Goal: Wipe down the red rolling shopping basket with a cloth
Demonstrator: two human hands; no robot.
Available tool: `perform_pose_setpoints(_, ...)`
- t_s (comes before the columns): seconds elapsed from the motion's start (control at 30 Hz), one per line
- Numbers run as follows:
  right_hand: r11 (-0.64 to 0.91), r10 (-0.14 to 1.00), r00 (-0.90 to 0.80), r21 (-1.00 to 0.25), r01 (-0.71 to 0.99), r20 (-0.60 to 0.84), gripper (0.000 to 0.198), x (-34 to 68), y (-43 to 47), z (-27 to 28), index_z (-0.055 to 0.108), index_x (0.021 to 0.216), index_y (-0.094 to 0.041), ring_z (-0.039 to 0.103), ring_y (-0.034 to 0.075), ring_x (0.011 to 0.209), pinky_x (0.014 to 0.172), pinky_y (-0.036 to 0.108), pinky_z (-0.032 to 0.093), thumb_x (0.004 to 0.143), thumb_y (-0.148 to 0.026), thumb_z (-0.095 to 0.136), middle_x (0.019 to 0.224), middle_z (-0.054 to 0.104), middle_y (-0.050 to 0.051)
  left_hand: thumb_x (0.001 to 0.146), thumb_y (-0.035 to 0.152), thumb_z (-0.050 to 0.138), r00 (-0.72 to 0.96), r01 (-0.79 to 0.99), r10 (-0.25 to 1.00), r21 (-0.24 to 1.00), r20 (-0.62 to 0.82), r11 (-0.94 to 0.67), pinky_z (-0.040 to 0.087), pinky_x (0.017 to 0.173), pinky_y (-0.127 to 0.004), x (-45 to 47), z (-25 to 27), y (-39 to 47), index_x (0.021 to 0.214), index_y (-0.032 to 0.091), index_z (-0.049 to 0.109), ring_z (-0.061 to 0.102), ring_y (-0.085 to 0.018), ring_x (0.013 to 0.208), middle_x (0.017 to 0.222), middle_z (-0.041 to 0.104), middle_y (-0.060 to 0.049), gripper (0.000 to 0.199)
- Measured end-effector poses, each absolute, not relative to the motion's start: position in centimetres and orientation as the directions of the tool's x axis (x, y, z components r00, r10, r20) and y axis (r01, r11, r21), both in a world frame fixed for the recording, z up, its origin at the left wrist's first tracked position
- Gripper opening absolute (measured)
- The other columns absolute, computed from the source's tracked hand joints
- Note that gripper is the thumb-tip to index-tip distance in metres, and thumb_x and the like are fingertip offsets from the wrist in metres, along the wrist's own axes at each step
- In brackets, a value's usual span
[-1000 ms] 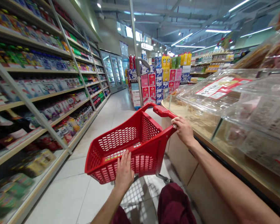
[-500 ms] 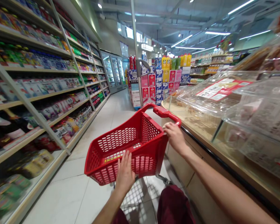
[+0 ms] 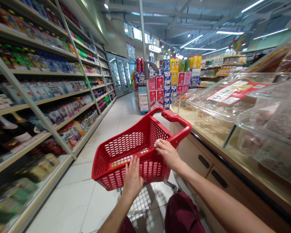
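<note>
A red plastic shopping cart with perforated sides stands in front of me, its handle at the far right end. My left hand rests on the near side of the basket, fingers stretched out flat and reaching the rim. On the same rim, closer to the handle, my right hand is closed over a small crumpled white tissue, which shows at the fingertips and touches the cart. Part of the tissue is hidden under the fingers.
Tall shelves of bottles and cans line the left side. A wooden counter with clear plastic food boxes runs close on the right. Stacked drink cartons and a metal pole stand ahead, with glass-door fridges beyond.
My right hand has moved left along the rim, away from the handle, with the white tissue. My left hand stays on the cart's near side. The view has shifted slightly.
</note>
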State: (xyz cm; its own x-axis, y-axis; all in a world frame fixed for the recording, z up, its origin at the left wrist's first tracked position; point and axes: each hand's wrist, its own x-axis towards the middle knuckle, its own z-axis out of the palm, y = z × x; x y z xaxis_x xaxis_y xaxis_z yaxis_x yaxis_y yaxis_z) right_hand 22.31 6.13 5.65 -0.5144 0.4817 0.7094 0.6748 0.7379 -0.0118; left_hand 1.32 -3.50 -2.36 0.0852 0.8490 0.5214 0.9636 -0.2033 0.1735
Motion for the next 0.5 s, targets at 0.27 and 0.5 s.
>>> perform_pose_setpoints(0.27,0.531,0.535,-0.251,-0.090,0.842,0.807,0.026,26.1,8.5,7.1,0.064,0.092,-0.018,0.049,0.022,0.102,0.093,0.042,0.035,0.079,-0.011,0.043,0.104,0.060,0.008,0.061,0.003,0.041,0.100,0.974,0.855,0.125,0.510,-0.188,0.022,0.104,-0.048,1.5,-2.3,-3.7,0.135,0.012,0.012,0.014,-0.024,0.131,0.141,0.025,-0.010,0.081)
perform_pose_setpoints(0.5,0.699,0.493,-0.498,0.016,0.715,0.714,0.030,23.0,6.4,5.8,0.063,0.095,-0.021,0.046,0.021,0.107,0.091,0.040,0.036,0.081,-0.009,0.040,0.107,0.060,0.004,0.062,0.002,0.040,0.112,0.985,0.862,0.058,0.494,-0.162,0.022,0.105,-0.045,1.5,-2.1,-3.9,0.134,0.011,0.016,0.014,-0.022,0.131,0.141,0.024,-0.010,0.077)
